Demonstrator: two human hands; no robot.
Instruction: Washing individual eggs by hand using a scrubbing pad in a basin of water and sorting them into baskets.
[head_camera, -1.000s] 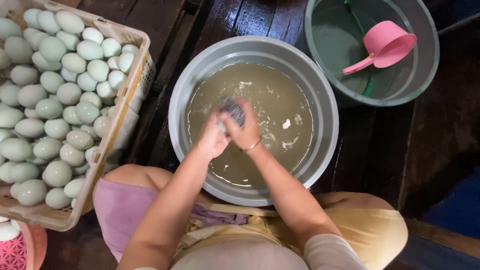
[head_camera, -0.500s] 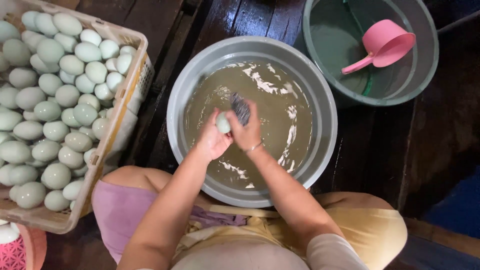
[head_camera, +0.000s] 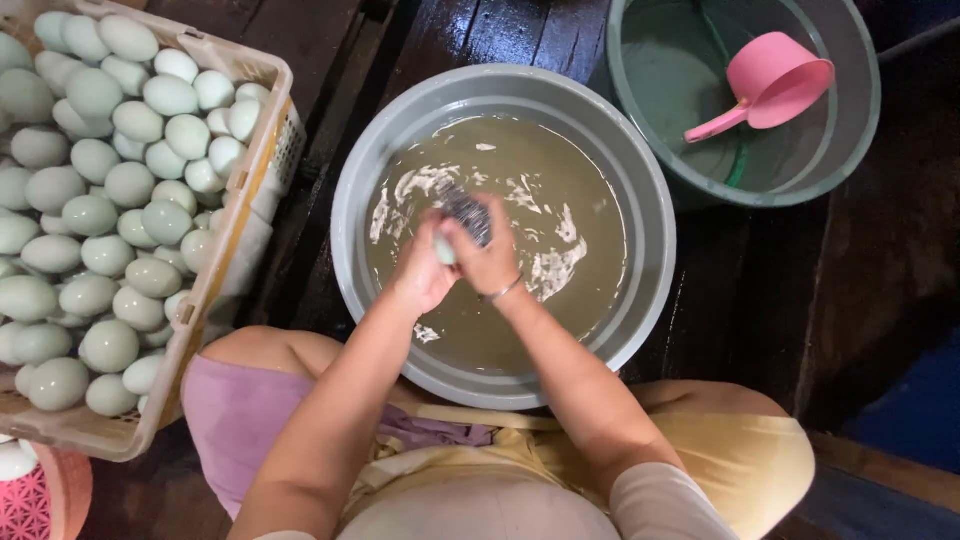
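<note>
A grey basin (head_camera: 640, 300) of murky brown water with patches of foam sits between my knees. Over the water, my left hand (head_camera: 422, 275) holds a pale green egg (head_camera: 443, 248), mostly hidden by my fingers. My right hand (head_camera: 487, 262) grips a dark metal scouring pad (head_camera: 466, 213) and presses it against the egg. A thin bracelet circles my right wrist.
A beige plastic crate (head_camera: 258, 185) on the left is heaped with several pale green eggs. A second green-grey tub (head_camera: 850, 130) at the upper right holds water and a pink scoop (head_camera: 770, 85). Dark wet wooden planks lie under everything. A pink basket (head_camera: 40, 495) shows at the bottom left.
Both hands stayed over the basin with small rubbing shifts. The foam streaks on the water have spread and drifted.
</note>
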